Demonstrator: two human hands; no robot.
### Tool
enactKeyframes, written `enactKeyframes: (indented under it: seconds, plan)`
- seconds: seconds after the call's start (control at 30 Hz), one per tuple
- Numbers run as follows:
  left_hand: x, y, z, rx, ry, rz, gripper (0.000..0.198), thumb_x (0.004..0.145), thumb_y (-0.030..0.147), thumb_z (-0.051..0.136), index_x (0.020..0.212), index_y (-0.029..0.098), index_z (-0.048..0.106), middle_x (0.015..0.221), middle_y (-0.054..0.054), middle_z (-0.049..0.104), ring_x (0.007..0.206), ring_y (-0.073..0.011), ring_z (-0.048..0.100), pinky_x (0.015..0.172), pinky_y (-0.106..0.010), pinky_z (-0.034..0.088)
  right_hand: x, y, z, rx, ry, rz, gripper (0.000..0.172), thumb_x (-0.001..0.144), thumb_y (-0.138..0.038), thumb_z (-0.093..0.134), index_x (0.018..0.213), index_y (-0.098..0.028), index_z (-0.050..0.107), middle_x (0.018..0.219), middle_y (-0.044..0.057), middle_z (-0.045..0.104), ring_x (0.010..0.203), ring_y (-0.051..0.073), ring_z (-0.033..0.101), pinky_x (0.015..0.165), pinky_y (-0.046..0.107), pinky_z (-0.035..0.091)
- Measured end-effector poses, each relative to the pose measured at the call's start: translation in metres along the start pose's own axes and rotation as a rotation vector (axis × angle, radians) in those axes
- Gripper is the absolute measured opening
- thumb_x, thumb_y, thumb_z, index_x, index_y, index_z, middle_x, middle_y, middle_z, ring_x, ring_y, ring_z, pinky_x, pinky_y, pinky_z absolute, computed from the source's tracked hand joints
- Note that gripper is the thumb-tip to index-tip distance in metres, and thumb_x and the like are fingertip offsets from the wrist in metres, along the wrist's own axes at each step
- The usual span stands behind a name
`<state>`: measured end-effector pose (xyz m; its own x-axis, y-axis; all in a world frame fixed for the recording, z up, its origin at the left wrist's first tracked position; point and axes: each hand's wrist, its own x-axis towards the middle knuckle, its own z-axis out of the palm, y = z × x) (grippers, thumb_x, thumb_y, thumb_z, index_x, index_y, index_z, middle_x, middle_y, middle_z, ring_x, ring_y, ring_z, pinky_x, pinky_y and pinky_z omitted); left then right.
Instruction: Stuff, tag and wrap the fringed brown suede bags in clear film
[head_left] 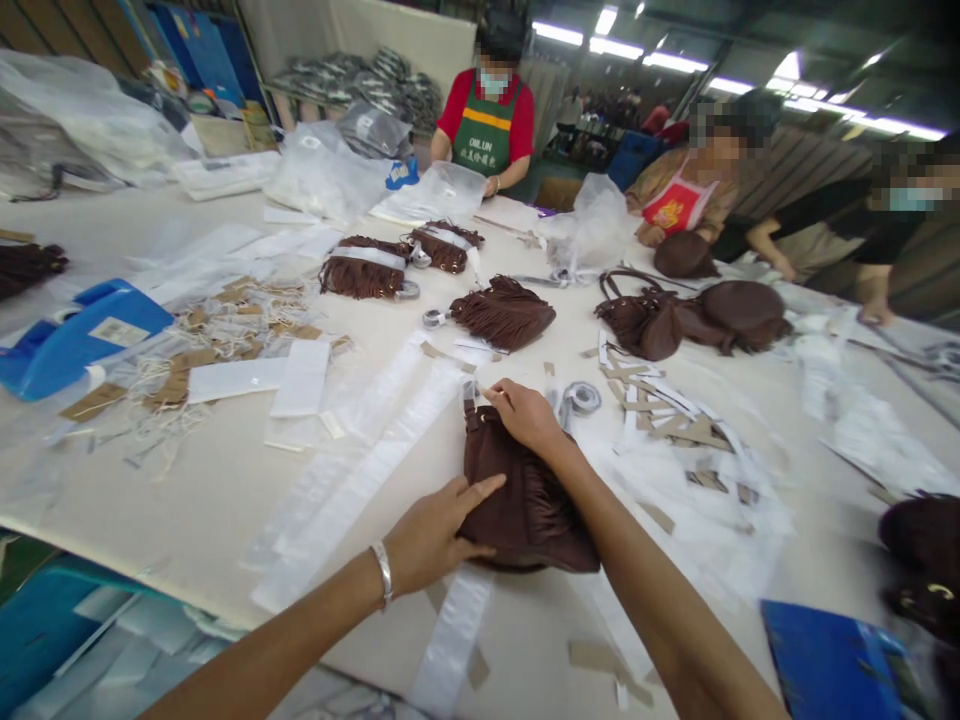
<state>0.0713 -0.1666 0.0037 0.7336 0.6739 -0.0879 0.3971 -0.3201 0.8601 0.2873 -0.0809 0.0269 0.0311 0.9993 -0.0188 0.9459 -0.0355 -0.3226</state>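
Observation:
A dark brown fringed handbag (502, 490) lies on the table in front of me. My left hand (442, 530) is at its left side, with forefinger and thumb stretched over the leather; the other fingers are mostly hidden. At the top edge, my right hand (525, 410) is closed in a pinch near the strap end and gold-coloured ring; the small thing between its fingertips is too unclear to name. A wrapped grey coil (581, 400) lies just right of that hand. Long translucent plastic strips (375, 475) run beside and under the bag.
More brown fringed bags (502, 312) lie farther back. Tags with strings (217, 350) and a blue tape dispenser (90, 335) are at left. Paper strips (675, 410) are scattered at right, near a blue sheet (832, 660). Co-workers (487, 120) stand across the table.

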Motion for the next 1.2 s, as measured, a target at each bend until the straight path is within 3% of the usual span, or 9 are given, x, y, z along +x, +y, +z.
enactKeyframes:
  seconds: [0.17, 0.33, 0.47, 0.57, 0.73, 0.87, 0.97, 1.1, 1.2]
  plan:
    - [0.009, -0.027, 0.01, -0.011, 0.109, 0.001, 0.061, 0.08, 0.006, 0.05, 0.134, 0.032, 0.053, 0.107, -0.002, 0.066, 0.098, -0.0203, 0.061, 0.088, -0.031, 0.047, -0.128, 0.052, -0.04, 0.384, 0.34, 0.031, 0.043, 0.094, -0.046, 0.047, 0.132, -0.026, 0.049, 0.129, 0.008, 0.058, 0.114, 0.021, 0.057, 0.098, 0.037, 0.043]
    - [0.014, -0.034, 0.023, -0.231, 0.154, 0.011, 0.047, 0.082, 0.014, 0.051, 0.126, 0.029, 0.062, 0.118, 0.0, 0.067, 0.109, -0.0208, 0.06, 0.1, -0.032, 0.044, -0.232, 0.056, 0.018, 0.631, 0.132, 0.376, 0.085, 0.077, -0.046, 0.07, 0.147, -0.027, 0.025, 0.119, 0.009, 0.06, 0.095, 0.023, 0.063, 0.081, 0.038, 0.053]
    - [0.019, -0.03, 0.019, -0.293, 0.122, 0.054, 0.048, 0.082, 0.02, 0.055, 0.129, 0.027, 0.06, 0.127, -0.001, 0.063, 0.118, -0.0222, 0.056, 0.106, -0.035, 0.039, -0.221, 0.026, 0.068, 0.769, 0.36, 0.429, 0.061, 0.079, -0.039, 0.063, 0.134, -0.023, 0.041, 0.113, 0.007, 0.064, 0.093, 0.022, 0.062, 0.082, 0.034, 0.05]
    - [0.023, -0.02, -0.001, -0.281, 0.064, 0.077, 0.045, 0.081, 0.02, 0.056, 0.124, 0.026, 0.064, 0.117, -0.003, 0.067, 0.11, -0.0224, 0.059, 0.101, -0.034, 0.042, -0.206, 0.023, 0.065, 0.8, 0.468, 0.376, 0.032, 0.082, -0.034, 0.057, 0.111, -0.021, 0.056, 0.094, 0.002, 0.066, 0.084, 0.019, 0.059, 0.077, 0.029, 0.049]
    - [0.022, -0.004, -0.017, -0.492, 0.073, -0.028, 0.03, 0.073, 0.024, 0.064, 0.102, 0.02, 0.073, 0.099, -0.003, 0.071, 0.095, -0.0223, 0.061, 0.087, -0.031, 0.045, -0.218, 0.038, 0.05, 0.86, 0.437, 0.345, 0.02, 0.083, -0.035, 0.056, 0.097, -0.021, 0.058, 0.076, -0.002, 0.059, 0.067, 0.015, 0.05, 0.058, 0.022, 0.042]
    - [0.013, -0.025, 0.014, -0.593, 0.185, -0.287, 0.022, 0.06, 0.02, 0.069, 0.081, 0.016, 0.069, 0.079, -0.002, 0.07, 0.077, -0.0198, 0.061, 0.072, -0.028, 0.045, -0.226, 0.045, 0.071, 0.753, 0.412, 0.326, 0.009, 0.079, -0.027, 0.054, 0.085, -0.021, 0.056, 0.074, -0.002, 0.059, 0.07, 0.016, 0.053, 0.063, 0.023, 0.042]
    - [0.001, -0.039, 0.028, -0.504, 0.235, -0.3, 0.02, 0.058, 0.018, 0.069, 0.077, 0.017, 0.064, 0.075, -0.001, 0.067, 0.073, -0.0175, 0.059, 0.066, -0.026, 0.042, -0.227, 0.047, 0.087, 0.679, 0.365, 0.356, 0.011, 0.08, -0.026, 0.052, 0.089, -0.022, 0.055, 0.073, -0.002, 0.062, 0.069, 0.017, 0.056, 0.064, 0.024, 0.042]
    - [-0.007, -0.03, 0.005, -0.598, 0.03, -0.272, 0.025, 0.066, 0.032, 0.07, 0.085, 0.018, 0.061, 0.078, -0.001, 0.065, 0.075, -0.0171, 0.06, 0.068, -0.026, 0.045, -0.231, 0.051, 0.094, 0.698, 0.296, 0.395, 0.017, 0.084, -0.033, 0.05, 0.097, -0.022, 0.054, 0.068, -0.003, 0.06, 0.056, 0.016, 0.053, 0.057, 0.024, 0.041]
    - [0.006, -0.019, -0.018, -0.752, -0.023, -0.5, 0.042, 0.072, 0.056, 0.062, 0.084, 0.016, 0.058, 0.078, -0.006, 0.067, 0.072, -0.0201, 0.063, 0.072, -0.034, 0.05, -0.233, 0.055, 0.094, 0.66, 0.299, 0.368, 0.015, 0.085, -0.035, 0.049, 0.092, -0.022, 0.053, 0.068, -0.002, 0.059, 0.058, 0.016, 0.052, 0.057, 0.024, 0.041]
